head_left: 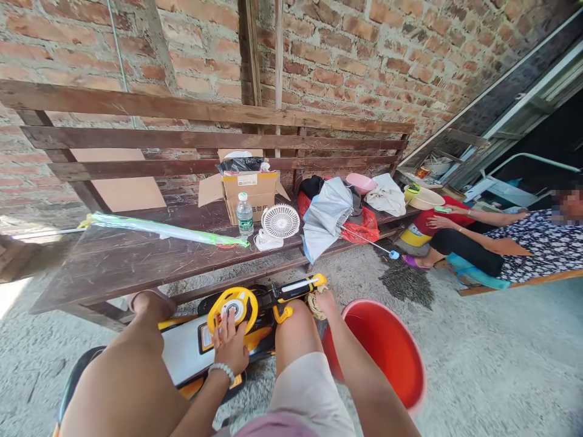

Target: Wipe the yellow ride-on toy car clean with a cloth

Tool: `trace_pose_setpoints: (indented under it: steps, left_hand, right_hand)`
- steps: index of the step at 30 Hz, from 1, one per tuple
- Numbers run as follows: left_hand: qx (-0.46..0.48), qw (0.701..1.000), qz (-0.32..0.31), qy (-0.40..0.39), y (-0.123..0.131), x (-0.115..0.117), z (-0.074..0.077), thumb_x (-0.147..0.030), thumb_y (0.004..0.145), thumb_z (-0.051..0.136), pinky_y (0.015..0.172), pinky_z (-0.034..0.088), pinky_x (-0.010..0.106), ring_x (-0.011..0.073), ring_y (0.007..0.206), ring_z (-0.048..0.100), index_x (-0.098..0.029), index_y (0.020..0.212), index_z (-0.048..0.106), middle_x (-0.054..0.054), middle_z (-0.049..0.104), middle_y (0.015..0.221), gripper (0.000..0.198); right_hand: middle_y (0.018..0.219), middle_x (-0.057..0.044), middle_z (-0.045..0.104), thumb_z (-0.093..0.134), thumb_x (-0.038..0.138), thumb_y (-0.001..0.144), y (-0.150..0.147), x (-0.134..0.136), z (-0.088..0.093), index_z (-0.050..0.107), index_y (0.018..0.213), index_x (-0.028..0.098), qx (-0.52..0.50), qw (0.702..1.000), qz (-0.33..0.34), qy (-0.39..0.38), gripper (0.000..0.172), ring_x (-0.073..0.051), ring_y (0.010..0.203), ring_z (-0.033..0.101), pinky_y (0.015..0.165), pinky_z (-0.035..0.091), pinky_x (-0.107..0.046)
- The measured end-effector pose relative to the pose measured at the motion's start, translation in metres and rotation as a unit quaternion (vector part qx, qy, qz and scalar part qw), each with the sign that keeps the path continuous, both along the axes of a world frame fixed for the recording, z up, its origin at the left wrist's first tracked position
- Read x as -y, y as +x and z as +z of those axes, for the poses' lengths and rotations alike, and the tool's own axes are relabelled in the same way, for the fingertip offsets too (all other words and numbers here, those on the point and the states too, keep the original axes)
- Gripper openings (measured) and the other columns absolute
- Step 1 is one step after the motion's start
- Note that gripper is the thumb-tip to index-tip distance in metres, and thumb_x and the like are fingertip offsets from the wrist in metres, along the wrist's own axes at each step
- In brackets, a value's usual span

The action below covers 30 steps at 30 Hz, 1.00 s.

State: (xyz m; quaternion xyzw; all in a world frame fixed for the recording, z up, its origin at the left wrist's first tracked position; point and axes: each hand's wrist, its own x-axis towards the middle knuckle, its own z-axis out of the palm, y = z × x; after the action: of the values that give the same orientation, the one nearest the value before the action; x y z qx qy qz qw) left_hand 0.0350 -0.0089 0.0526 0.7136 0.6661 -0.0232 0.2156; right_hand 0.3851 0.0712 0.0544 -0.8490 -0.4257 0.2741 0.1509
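Note:
A child's ride-on toy [182, 352] in yellow, black and white stands between my knees. My left hand [231, 346], with a beaded bracelet at the wrist, rests on its yellow steering wheel [249, 298], fingers stretched over the hub. To the right, a black and yellow arm [298, 287] of the toy reaches out above my knee. My right hand [325, 300] is closed on a crumpled beige cloth [315, 305] beside the yellow tip of that arm. Whether the cloth touches the tip, I cannot tell.
A red bucket [387, 346] stands right of my knee. The wooden bench [136, 258] ahead bears a cardboard box [250, 188], a water bottle [245, 217], a white fan [279, 223] and a half-folded umbrella [325, 215]. Another person [537, 243] sits at the right.

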Motion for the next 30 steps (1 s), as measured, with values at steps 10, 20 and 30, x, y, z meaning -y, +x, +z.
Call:
trace_pose_setpoints:
  steps: [10,20,30]
  left_hand:
    - [-0.027,1.000,-0.008,0.004,0.002,-0.001,-0.003,-0.015,0.088,0.063,0.137,0.003,0.057,0.0355,0.173,-0.004,-0.020,0.157,0.060,0.015,0.003,0.187,0.069]
    - [-0.028,0.999,-0.014,0.013,0.000,-0.001,-0.009,-0.016,0.087,0.061,0.136,0.003,0.060,0.0364,0.173,0.000,-0.021,0.159,0.059,0.015,0.007,0.187,0.072]
    - [-0.023,0.999,-0.024,0.036,-0.004,0.001,-0.014,-0.016,0.087,0.059,0.136,0.007,0.059,0.0363,0.173,0.004,-0.020,0.154,0.063,0.016,0.008,0.187,0.068]
  right_hand:
    - [0.127,-0.012,0.076,0.063,0.024,0.099,-0.038,0.002,0.045,0.074,0.122,0.019,0.033,0.986,0.155,-0.048,0.026,-0.026,0.118,0.072,0.099,0.050,-0.031]
    - [0.126,-0.008,0.079,0.062,0.030,0.099,-0.046,-0.038,0.103,0.075,0.128,0.025,-0.037,0.974,0.156,0.162,0.033,-0.025,0.116,0.073,0.101,0.054,-0.034]
    - [0.134,-0.004,0.077,0.063,0.030,0.093,-0.140,-0.052,0.066,0.078,0.130,0.031,0.063,0.917,0.392,0.039,0.040,-0.027,0.127,0.068,0.112,0.049,-0.039]
